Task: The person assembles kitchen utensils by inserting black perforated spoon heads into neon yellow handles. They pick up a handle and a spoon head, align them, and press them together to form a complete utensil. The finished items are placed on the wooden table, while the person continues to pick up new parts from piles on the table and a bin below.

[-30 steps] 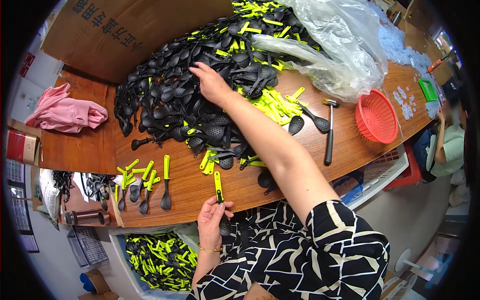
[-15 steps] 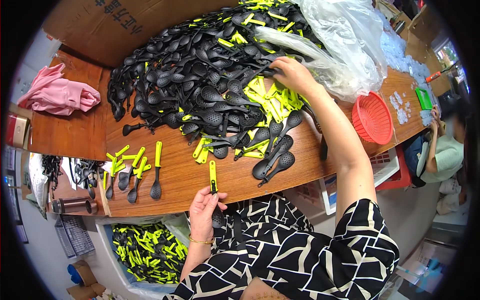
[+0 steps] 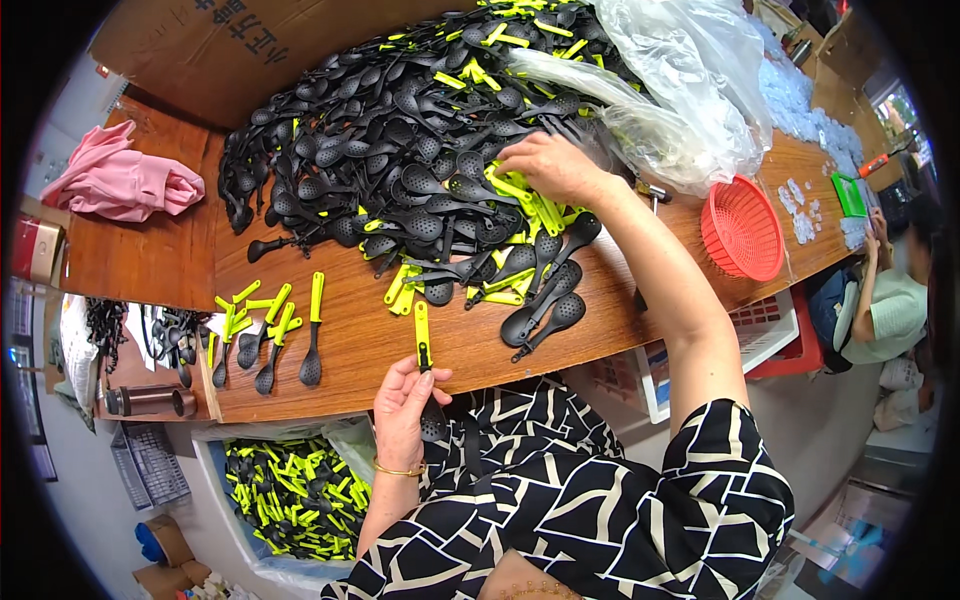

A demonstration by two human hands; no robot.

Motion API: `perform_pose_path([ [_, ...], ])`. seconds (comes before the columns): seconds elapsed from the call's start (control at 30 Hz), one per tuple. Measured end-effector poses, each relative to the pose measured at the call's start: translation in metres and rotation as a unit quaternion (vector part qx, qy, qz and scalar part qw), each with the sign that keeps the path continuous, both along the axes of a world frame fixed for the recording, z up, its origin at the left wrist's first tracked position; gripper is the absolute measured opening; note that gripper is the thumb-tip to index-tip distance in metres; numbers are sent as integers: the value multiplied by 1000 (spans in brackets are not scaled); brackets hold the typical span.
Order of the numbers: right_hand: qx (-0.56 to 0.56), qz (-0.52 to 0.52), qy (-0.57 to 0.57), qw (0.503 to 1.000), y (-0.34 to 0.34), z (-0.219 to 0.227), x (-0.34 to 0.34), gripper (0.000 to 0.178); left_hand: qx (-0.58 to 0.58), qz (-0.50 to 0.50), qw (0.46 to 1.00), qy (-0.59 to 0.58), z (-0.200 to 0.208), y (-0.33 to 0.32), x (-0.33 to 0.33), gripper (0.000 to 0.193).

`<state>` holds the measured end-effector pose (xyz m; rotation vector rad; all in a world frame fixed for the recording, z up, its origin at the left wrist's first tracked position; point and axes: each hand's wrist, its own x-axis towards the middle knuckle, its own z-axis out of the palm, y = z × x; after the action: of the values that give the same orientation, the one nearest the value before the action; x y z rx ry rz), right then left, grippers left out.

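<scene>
Near the table's front edge my left hand (image 3: pixel 403 405) is closed around a black perforated spoon (image 3: pixel 433 420). Its bowl points down, and a yellow-green handle (image 3: pixel 422 328) stands up from its stem above my fingers. My right hand (image 3: pixel 552 168) reaches across to the heap, fingers bent and pressed together on a yellow-green handle (image 3: pixel 502 182). Beneath that hand lie more loose yellow-green handles (image 3: pixel 545 215). Several black spoons (image 3: pixel 553 318) without coloured handles rest between my hands.
A large pile of black spoons (image 3: pixel 370 140) covers the back of the table. Handled spoons (image 3: pixel 312 350) lie at left, above a bin liner (image 3: pixel 345 440) holding many more. A red basket (image 3: pixel 742 230), clear plastic bag (image 3: pixel 690 90) and another person (image 3: pixel 890 310) are at right.
My right hand has moved left and slightly nearer, from the dark parts by the plastic bag onto the yellow-green handles. My left hand still holds its spoon in nearly the same place.
</scene>
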<state>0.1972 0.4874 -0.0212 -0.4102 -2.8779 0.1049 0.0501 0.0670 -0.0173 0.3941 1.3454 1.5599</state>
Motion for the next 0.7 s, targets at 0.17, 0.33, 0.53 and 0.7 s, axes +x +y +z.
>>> perform_pose_path([
  [0.17, -14, -110, -71, 991, 6, 10, 25, 25, 6, 18, 1000, 8, 3, -4, -1, 29],
  [0.33, 2, -222, 19, 975, 7, 9, 63, 24, -4, 19, 1000, 7, -6, -13, -6, 30],
  [0.53, -48, -79, 138, 986, -43, 8, 29, 22, 11, 7, 1000, 13, -1, -2, 0, 31],
  [0.7, -182, -116, 173, 961, -42, -26, 26, 31, 21, -4, 1000, 20, 5, 0, 7, 29],
])
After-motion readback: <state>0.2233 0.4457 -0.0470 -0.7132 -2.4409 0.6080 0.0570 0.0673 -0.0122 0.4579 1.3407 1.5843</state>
